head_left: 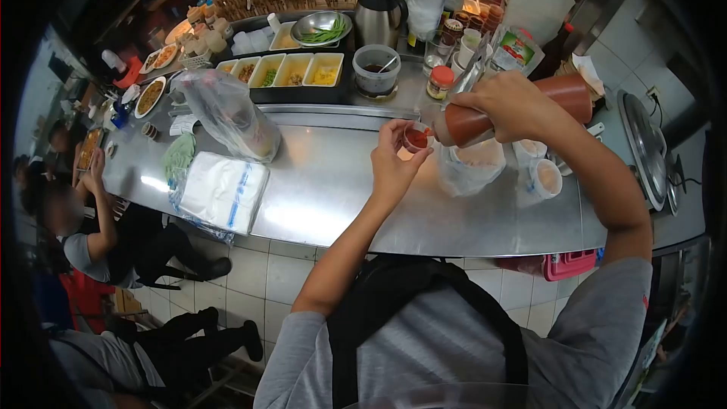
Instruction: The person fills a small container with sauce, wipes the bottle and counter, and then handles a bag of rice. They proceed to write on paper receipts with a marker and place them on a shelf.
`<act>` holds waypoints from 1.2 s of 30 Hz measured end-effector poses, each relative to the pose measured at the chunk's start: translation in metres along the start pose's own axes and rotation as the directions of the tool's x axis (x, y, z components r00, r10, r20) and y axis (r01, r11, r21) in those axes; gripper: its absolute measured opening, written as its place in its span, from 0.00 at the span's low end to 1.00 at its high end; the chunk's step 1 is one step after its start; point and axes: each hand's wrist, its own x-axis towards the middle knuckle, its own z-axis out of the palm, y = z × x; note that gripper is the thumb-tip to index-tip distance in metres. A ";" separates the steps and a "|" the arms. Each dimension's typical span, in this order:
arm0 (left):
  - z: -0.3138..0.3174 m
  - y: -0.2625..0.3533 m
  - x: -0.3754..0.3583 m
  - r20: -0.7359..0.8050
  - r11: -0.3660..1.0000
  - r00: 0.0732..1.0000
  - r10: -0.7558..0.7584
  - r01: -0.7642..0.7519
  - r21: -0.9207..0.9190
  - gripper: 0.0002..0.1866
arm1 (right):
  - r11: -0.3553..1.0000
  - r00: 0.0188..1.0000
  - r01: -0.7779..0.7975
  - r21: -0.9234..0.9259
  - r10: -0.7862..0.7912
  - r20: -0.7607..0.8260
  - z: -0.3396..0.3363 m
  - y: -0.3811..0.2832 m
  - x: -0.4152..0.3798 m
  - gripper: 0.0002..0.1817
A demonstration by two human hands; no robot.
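Between the fingers and thumb of my left hand (395, 160) is a small clear sauce cup (416, 138) with red sauce in it. My right hand (506, 106) grips a large squeeze bottle (564, 97) of red-brown sauce, tipped almost level. Its nozzle points left at the cup's mouth, with red sauce at the tip. Below the bottle, a plastic-bagged container (475, 157) stands on the steel counter (326, 182). Two smaller cups sit to its right, one a white cup (547, 177) with pale contents.
A stack of white plastic bags (223, 189) and a filled clear bag (231, 117) lie left. Behind are a topping tray (299, 91), a dark sauce tub (376, 60), a thermos (379, 11) and a red-lidded jar (440, 82). Two people sit at lower left.
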 end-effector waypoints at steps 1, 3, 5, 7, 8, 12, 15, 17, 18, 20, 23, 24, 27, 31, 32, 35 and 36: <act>0.001 0.000 0.001 -0.021 1.000 1.000 0.016 -0.016 -0.023 0.30 | 0.997 0.999 -0.017 0.082 0.020 -0.033 0.005 0.003 -0.002 0.42; 0.000 0.004 -0.006 -0.035 1.000 0.999 0.000 -0.001 -0.020 0.30 | 0.980 0.998 -0.013 0.201 0.026 -0.060 0.023 0.006 -0.012 0.42; 0.009 0.007 0.005 -0.065 0.996 0.998 -0.008 0.002 -0.093 0.30 | 0.889 0.969 0.094 0.449 0.022 -0.246 0.036 0.016 -0.021 0.38; 0.012 0.006 0.014 -0.066 0.995 0.998 -0.004 -0.003 -0.096 0.30 | 0.809 0.955 0.112 0.577 0.072 -0.287 0.055 0.015 -0.023 0.41; 0.013 0.005 0.015 -0.069 0.994 0.998 0.002 -0.009 -0.106 0.30 | 0.715 0.940 0.133 0.686 0.128 -0.315 0.067 0.014 -0.023 0.44; 0.015 0.005 0.020 -0.065 0.999 0.998 -0.021 0.017 -0.052 0.31 | 0.395 0.899 0.238 0.887 0.255 -0.355 0.108 0.010 -0.012 0.50; 0.017 0.000 0.022 -0.084 0.996 0.995 -0.044 0.037 -0.087 0.31 | 0.289 0.847 0.332 0.898 0.327 -0.419 0.123 0.015 -0.005 0.51; 0.019 0.000 0.024 -0.100 0.993 0.993 -0.061 0.051 -0.102 0.32 | 0.245 0.836 0.382 0.891 0.319 -0.446 0.134 0.023 0.001 0.52; 0.018 0.000 0.025 -0.113 0.994 0.992 -0.053 0.041 -0.106 0.32 | 0.203 0.825 0.422 0.884 0.319 -0.467 0.137 0.028 0.004 0.53; 0.017 -0.002 0.026 -0.104 0.997 0.994 -0.034 0.027 -0.071 0.32 | 0.105 0.831 0.430 0.897 0.343 -0.438 0.141 0.029 0.004 0.54; 0.011 -0.002 0.025 -0.099 0.997 0.994 -0.045 0.038 -0.070 0.33 | -0.014 0.859 0.410 0.912 0.344 -0.380 0.155 0.045 0.003 0.54; 0.008 -0.004 0.025 -0.106 0.997 0.993 -0.048 0.042 -0.064 0.33 | -0.141 0.876 0.423 0.895 0.316 -0.364 0.160 0.049 0.000 0.53; -0.001 -0.015 0.024 -0.117 0.999 0.993 -0.024 0.019 -0.046 0.33 | -0.325 0.862 0.506 0.799 0.209 -0.462 0.177 0.067 0.008 0.53; -0.005 -0.016 0.021 -0.120 0.997 0.991 -0.054 0.046 -0.066 0.32 | -0.611 0.632 0.634 0.474 0.057 -0.773 0.149 0.062 0.019 0.56; -0.007 -0.017 0.019 -0.115 0.996 0.992 -0.052 0.044 -0.075 0.32 | -0.653 0.612 0.630 0.420 0.084 -0.786 0.150 0.059 0.021 0.57; -0.007 -0.022 0.020 -0.113 0.989 0.989 -0.091 0.077 -0.124 0.32 | -0.768 0.546 0.543 0.340 0.016 -0.838 0.148 0.056 0.026 0.58; -0.009 -0.024 0.020 -0.118 0.993 0.990 -0.074 0.062 -0.102 0.32 | -0.769 0.551 0.541 0.342 0.017 -0.834 0.149 0.056 0.025 0.58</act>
